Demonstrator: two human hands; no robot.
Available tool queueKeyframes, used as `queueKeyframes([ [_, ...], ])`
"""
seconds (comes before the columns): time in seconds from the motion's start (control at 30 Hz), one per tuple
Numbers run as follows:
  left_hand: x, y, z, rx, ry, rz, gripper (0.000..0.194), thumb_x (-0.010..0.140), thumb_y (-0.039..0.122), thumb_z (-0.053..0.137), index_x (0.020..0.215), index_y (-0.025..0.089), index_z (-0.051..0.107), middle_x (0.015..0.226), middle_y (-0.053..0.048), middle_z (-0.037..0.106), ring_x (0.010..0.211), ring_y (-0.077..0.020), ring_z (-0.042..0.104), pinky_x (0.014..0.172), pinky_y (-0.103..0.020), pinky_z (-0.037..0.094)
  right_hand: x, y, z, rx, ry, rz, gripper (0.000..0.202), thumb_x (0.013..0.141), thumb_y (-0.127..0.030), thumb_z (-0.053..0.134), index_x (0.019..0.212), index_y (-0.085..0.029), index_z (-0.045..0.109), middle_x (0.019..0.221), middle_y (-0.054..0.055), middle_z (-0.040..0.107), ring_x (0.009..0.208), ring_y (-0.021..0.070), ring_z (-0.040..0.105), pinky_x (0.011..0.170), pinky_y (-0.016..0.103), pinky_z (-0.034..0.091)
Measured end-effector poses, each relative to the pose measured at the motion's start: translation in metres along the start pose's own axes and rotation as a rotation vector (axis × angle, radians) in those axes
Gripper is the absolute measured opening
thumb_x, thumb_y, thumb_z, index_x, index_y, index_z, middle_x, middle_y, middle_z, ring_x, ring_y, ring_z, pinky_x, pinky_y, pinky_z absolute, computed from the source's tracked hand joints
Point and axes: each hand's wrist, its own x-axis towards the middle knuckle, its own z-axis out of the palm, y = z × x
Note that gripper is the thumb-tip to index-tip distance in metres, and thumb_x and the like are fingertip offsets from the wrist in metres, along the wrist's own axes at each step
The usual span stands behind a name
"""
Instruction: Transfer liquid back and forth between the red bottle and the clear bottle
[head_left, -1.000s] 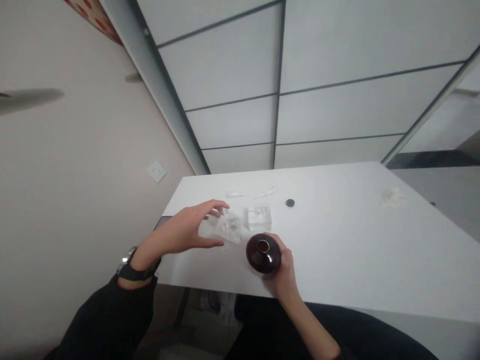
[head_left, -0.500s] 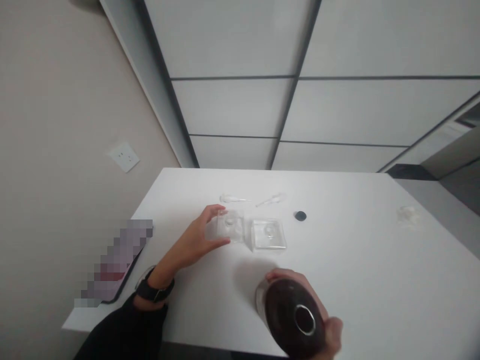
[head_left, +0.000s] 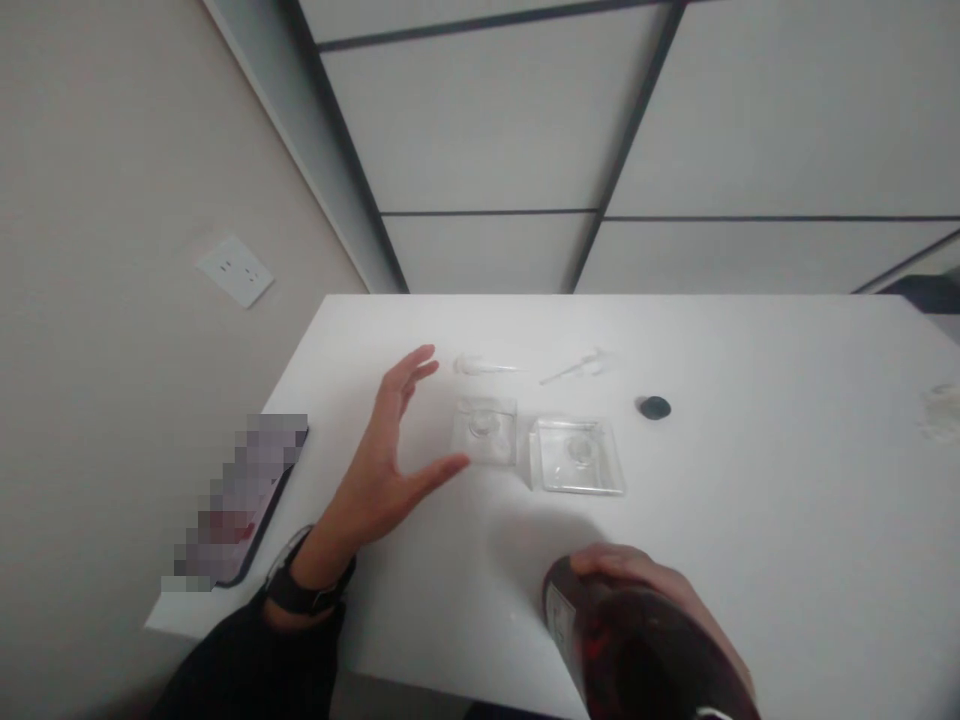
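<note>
My left hand [head_left: 382, 470] is open just left of a clear square plastic piece [head_left: 491, 445], thumb and fingers spread around its left side. The thumb tip is close to its lower left corner; I cannot tell if they touch. A second clear square dish [head_left: 585, 490] with raised edges stands to the right. My right hand [head_left: 664, 580] is wrapped around a dark red bottle [head_left: 637, 640] with a pale label, which rises toward me and runs out of view at the bottom. Behind the squares lie two clear pipettes, one on the left [head_left: 491, 367] and one on the right [head_left: 574, 368].
A small dark round cap [head_left: 655, 408] lies right of the dish on the white table [head_left: 765, 480]. A blurred-out phone-like slab [head_left: 240, 510] is at the left edge. Some clear crumpled material [head_left: 941, 412] sits far right. A wall socket [head_left: 236, 271] is at left.
My left hand has let go of the clear square piece, its fingers spreading wider. The bottle in my right hand is nearer the bottom right of the view. The camera has shifted.
</note>
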Motion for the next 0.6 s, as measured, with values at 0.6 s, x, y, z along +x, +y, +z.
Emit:
queueKeyframes([
  [0.6,-0.116,0.081,0.045,0.114,-0.048,-0.076,0.044,0.089,0.028,0.068,0.132,0.022,0.061,0.104,-0.004,0.067,0.084,-0.0192,0.062,0.085,-0.038,0.056,0.015,-0.020,0.039,0.116,0.256,-0.137,0.036,0.106,-0.048,0.068,0.123,-0.016,0.068,0.120,0.008,0.070,0.103,0.0229,0.071,0.092,0.044,0.061],
])
